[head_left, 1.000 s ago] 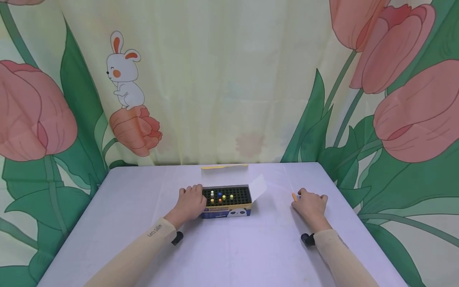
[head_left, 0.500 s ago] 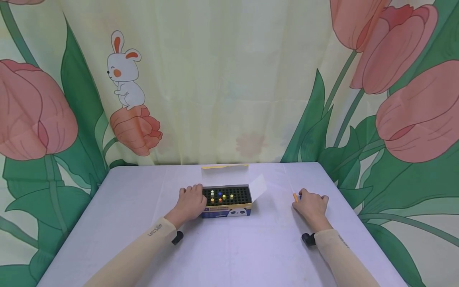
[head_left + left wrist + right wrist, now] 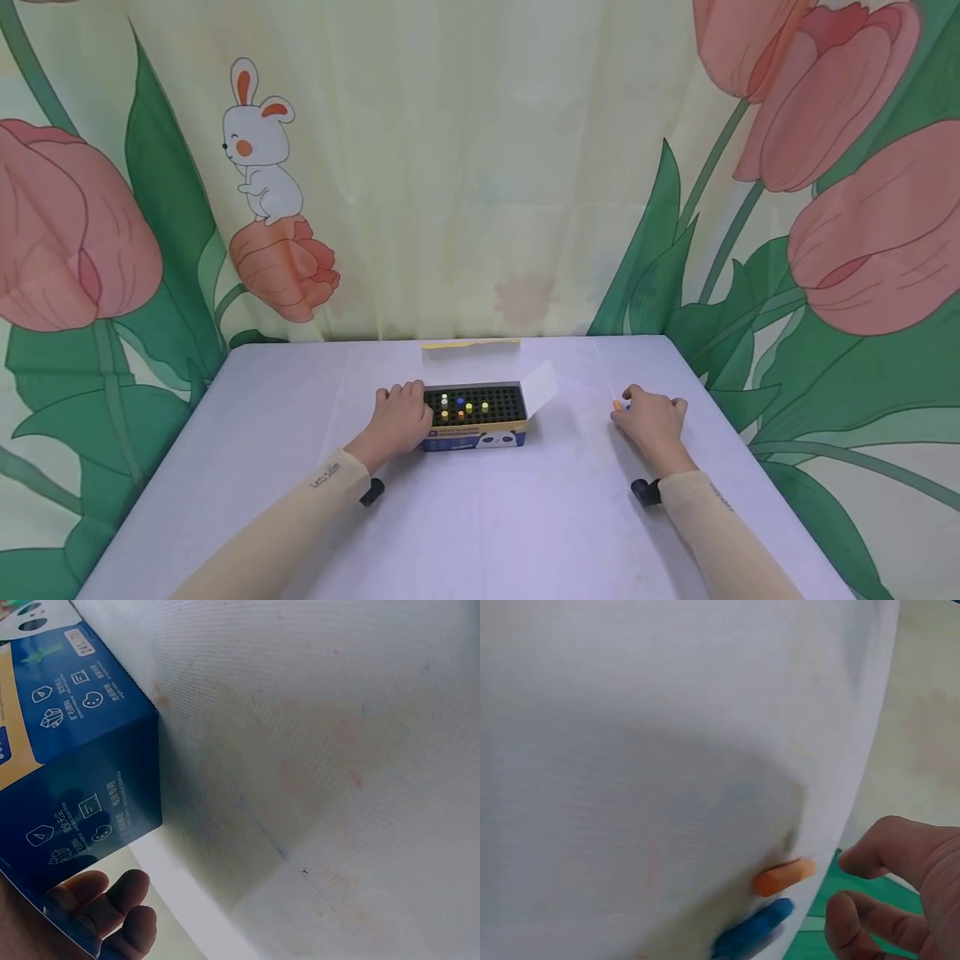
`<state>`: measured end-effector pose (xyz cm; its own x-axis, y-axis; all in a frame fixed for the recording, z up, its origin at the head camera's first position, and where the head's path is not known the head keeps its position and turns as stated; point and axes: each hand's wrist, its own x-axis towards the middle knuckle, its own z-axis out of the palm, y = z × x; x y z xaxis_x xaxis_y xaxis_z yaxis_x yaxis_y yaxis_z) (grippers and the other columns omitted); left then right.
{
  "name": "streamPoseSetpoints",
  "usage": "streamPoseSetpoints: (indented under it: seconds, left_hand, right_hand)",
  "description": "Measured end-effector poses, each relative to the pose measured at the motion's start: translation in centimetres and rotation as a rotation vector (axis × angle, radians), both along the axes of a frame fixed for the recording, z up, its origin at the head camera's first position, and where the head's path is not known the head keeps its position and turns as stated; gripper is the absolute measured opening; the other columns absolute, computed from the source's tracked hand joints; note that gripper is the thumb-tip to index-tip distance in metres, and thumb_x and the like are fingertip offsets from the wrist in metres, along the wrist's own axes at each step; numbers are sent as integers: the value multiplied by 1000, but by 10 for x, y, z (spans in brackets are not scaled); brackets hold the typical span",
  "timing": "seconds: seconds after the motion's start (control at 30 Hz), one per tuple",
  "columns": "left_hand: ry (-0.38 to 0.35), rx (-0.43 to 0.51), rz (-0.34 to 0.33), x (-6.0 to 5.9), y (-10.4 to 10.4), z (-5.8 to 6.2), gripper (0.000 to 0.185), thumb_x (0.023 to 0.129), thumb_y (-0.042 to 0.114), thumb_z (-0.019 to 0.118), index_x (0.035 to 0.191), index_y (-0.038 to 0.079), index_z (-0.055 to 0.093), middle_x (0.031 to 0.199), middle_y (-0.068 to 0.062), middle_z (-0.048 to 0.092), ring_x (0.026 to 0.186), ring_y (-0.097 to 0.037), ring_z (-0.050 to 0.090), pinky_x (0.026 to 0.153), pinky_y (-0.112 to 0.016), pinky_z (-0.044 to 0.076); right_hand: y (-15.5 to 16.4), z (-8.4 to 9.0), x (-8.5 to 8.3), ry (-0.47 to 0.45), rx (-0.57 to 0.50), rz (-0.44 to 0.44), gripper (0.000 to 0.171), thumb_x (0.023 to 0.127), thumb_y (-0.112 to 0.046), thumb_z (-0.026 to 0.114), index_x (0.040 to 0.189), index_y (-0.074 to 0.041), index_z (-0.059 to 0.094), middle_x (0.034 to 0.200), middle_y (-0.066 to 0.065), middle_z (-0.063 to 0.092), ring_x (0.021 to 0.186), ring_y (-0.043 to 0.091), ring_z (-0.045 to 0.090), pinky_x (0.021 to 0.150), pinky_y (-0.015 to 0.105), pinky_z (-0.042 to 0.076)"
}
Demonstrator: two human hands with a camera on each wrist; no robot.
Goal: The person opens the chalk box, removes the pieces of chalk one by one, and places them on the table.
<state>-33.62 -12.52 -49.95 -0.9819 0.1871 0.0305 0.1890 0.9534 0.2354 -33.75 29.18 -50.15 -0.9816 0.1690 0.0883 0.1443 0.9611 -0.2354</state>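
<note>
My left hand [image 3: 401, 415] grips the left end of a blue and yellow chalk box [image 3: 476, 438] with a panda print. In the left wrist view, its fingertips [image 3: 129, 889] curl past a blue end flap. Several coloured chalk sticks stand in the box's black holed insert [image 3: 506, 402]. Far to the right, my right hand [image 3: 651, 423] hovers low over the table with thumb and forefinger apart. Just past those fingertips, the right wrist view has an orange chalk stick [image 3: 784, 877] and a blurred blue chalk stick [image 3: 751, 930] side by side at the white cloth.
The box's lid [image 3: 471, 357] stands open at the back, and a white side flap [image 3: 540, 388] sticks out to the right. A white cloth covers the table [image 3: 495, 525]. Behind it hangs a curtain [image 3: 465, 167] printed with tulips and a rabbit.
By my right hand, the orange chalk stick has tilted over and shows shorter, out of the fingers' pinch; a bit of blue now shows near it. The left hand and box hold still.
</note>
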Motion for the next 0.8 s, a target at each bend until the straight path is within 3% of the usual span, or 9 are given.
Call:
streamPoseSetpoints:
  seconds: [0.17, 0.33, 0.63, 0.8]
  left_hand:
    - [0, -2, -4, 0, -1, -2, 36, 102, 25, 37, 120, 0, 54, 100, -10, 58, 96, -30, 53, 104, -60, 35]
    - [15, 0, -8, -1, -1, -1, 35, 102, 26, 36, 119, 0, 54, 97, -9, 57, 95, -29, 52, 104, -60, 34]
    - [15, -7, -5, -2, -1, -1, 36, 102, 26, 37, 120, 0, 54, 97, -10, 57, 96, -30, 53, 104, -60, 35]
    - [17, -8, -7, -1, -2, -2, 37, 102, 26, 37, 122, -1, 54, 99, -10, 58, 97, -30, 54, 104, -60, 35]
  right_hand:
    - [-14, 14, -3, 151, -9, 29, 31, 94, -23, 61, 111, 1, 71, 67, 9, 67, 86, 42, 65, 107, 69, 22]
    - [-29, 35, -11, 319, -22, 74, 24, 94, -17, 58, 103, -1, 74, 74, 11, 72, 84, 42, 62, 106, 69, 23]
    - [-52, 72, -24, 445, -44, 148, 23, 95, -18, 58, 99, -5, 76, 70, 8, 70, 79, 37, 61, 98, 66, 30]
    - [-63, 94, -27, 474, -47, 175, 24, 96, -20, 57, 101, -6, 77, 78, 9, 74, 82, 36, 60, 98, 65, 30]
